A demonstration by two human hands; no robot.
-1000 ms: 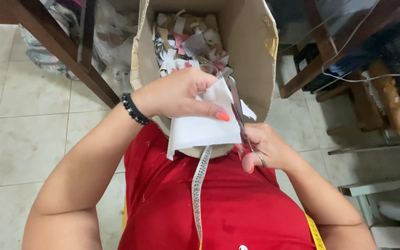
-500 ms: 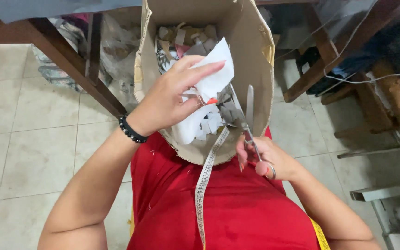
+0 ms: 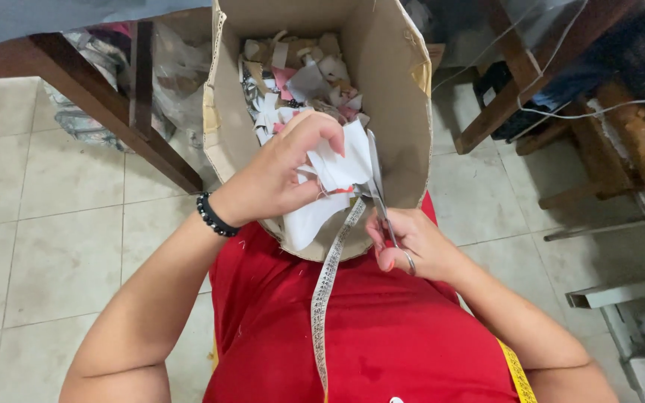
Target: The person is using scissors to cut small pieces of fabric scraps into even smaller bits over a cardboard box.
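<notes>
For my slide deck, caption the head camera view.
Left hand holds white fabric scrap over brown cardboard box while right hand grips steel scissors.

The cardboard box (image 3: 397,89) mouth is being crowded by fabric scraps (image 3: 293,82); upper space is being left open.

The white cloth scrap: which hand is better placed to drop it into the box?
Left. The left hand already pinches the white cloth scrap right over the open cardboard box. The right hand is busy holding the scissors, so it likely can't take it.
</notes>
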